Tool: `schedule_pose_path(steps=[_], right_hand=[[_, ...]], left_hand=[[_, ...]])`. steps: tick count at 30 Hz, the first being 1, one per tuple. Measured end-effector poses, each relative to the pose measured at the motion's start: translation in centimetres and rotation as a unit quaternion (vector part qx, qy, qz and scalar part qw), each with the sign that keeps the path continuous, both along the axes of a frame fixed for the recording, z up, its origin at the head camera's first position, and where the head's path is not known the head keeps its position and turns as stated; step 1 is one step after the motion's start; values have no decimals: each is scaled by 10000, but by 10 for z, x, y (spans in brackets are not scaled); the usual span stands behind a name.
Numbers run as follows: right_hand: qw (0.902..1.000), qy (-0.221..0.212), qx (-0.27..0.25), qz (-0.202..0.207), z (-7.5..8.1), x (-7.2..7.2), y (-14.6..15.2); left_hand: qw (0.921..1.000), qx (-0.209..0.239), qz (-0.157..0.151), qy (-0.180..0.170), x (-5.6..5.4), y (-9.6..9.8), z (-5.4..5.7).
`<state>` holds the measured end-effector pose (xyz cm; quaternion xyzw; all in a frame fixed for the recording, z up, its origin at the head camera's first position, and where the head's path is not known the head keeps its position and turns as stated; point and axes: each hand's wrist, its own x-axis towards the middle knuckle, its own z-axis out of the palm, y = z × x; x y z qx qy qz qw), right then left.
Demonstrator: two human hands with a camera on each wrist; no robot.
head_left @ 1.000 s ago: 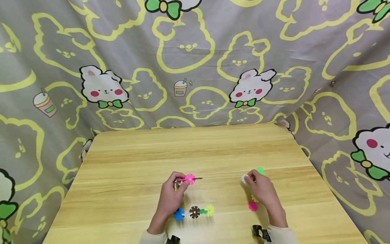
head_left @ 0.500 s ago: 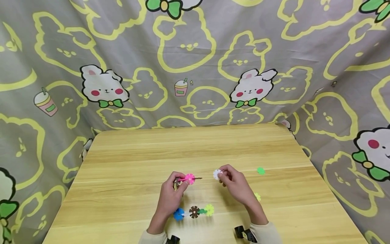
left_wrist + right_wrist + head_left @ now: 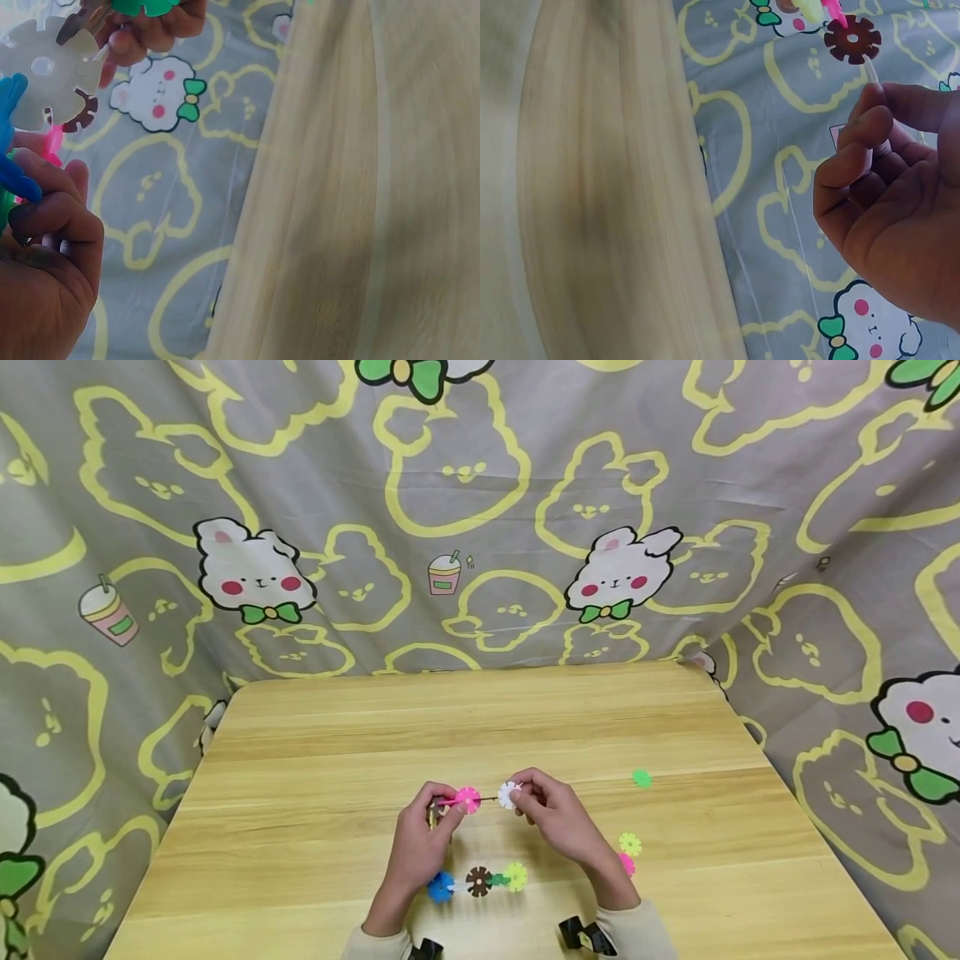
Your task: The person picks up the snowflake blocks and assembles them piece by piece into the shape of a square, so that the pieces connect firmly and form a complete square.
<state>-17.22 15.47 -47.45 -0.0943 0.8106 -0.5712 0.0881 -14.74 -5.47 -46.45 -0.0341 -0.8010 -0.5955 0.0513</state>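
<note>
My left hand (image 3: pixel 422 837) grips a chain of notched plastic snowflake discs above the table. A pink disc (image 3: pixel 469 800) pokes out past its fingertips, and a brown disc, seen edge-on in the head view, extends right from it; the right wrist view shows the brown disc (image 3: pixel 853 39) face-on. Blue discs (image 3: pixel 15 176) of the held chain appear in the left wrist view. Between thumb and fingers, my right hand (image 3: pixel 557 817) pinches a white disc (image 3: pixel 508 794), whose edge meets the brown disc's rim. Part of the chain is hidden behind the left fingers.
Below the hands lies a joined row with a blue disc (image 3: pixel 441 887), a brown disc (image 3: pixel 478 881), a green disc (image 3: pixel 498 879) and a yellow disc (image 3: pixel 516 877). On the right are a loose green disc (image 3: pixel 642 778), a yellow-green disc (image 3: pixel 630 843) and a pink disc (image 3: pixel 627 863).
My right hand has carried the white disc left from beside the loose discs up to the brown disc. The left hand has stayed in place with its chain.
</note>
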Motion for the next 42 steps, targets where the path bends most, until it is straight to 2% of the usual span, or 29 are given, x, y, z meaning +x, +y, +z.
schedule_pose_path(steps=[9, 16, 21, 28, 35, 40, 42], right_hand=[[9990, -189, -268, -289, 0, 1, -2], [9988, -298, -373, -64, 0, 2, -2], [9974, -451, -522, -202, 2, 2, -7], [9952, -575, -735, -307, 0, 1, -14], [9959, -548, -688, -225, 1, -2, -15], [9954, -423, -823, -241, 7, -5, -12], [9951, -337, -877, -308, 10, -6, -10]], left_hand=[[10000, 36, -7, 57, 1, 1, 2], [10000, 33, -42, 33, 1, 3, 1], [9999, 35, -96, -78, 0, 3, 0], [9996, 29, -79, -285, -10, -1, -32], [9995, 194, -127, -203, -10, -4, -35], [9994, 272, -184, -56, -9, -5, -35], [9989, 377, -272, -107, -8, -6, -34]])
